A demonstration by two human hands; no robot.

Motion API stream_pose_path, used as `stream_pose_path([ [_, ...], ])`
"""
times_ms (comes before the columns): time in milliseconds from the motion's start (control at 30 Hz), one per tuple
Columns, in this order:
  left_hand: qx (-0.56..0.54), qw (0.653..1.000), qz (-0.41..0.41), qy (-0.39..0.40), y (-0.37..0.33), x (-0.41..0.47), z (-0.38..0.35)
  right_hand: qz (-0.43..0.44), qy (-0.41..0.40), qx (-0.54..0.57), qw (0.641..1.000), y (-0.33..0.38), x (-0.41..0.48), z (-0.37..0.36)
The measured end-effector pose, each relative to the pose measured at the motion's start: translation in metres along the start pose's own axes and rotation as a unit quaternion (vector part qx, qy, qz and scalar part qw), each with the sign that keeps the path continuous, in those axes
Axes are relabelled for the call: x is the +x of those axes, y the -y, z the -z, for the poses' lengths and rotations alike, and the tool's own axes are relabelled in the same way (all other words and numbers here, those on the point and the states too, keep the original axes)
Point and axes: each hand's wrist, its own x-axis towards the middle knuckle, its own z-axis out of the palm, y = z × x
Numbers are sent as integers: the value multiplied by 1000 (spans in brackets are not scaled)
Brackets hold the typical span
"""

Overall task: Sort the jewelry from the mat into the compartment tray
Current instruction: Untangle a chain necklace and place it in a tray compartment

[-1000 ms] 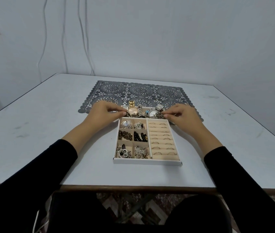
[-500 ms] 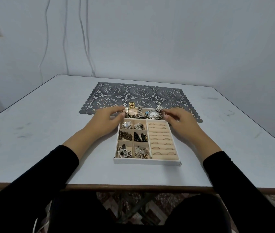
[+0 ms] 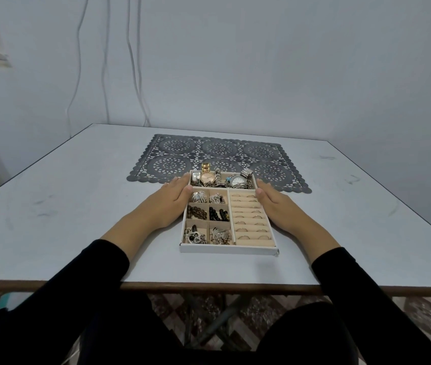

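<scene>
1. We see one compartment tray at the centre of the frame, its far end lying over the near edge of the mat.
2. It has one long far compartment, six small squares on the left and one ring section on the right.
3. The long compartment holds watches; we count three faces.
4. Four squares hold silvery pieces, one holds brown beads and one holds black beads.
5. Rings sit in the padded rows; we cannot count them reliably.
6. Two hands flank the tray. The left hand and right hand lie flat against its side walls, fingers straight, gripping nothing.
7. One grey table bears everything.
</scene>
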Motion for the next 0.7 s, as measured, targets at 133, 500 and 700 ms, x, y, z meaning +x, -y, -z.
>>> stream_pose_path([
  [133,10,1000,-1,4,1,2,-1,3,0,3,1000,0,1,0],
  [500,34,999,-11,13,4,6,1,7,1,-24,1000,0,6,1],
  [700,44,999,-10,20,5,19,3,0,-2,-30,1000,0,18,2],
])
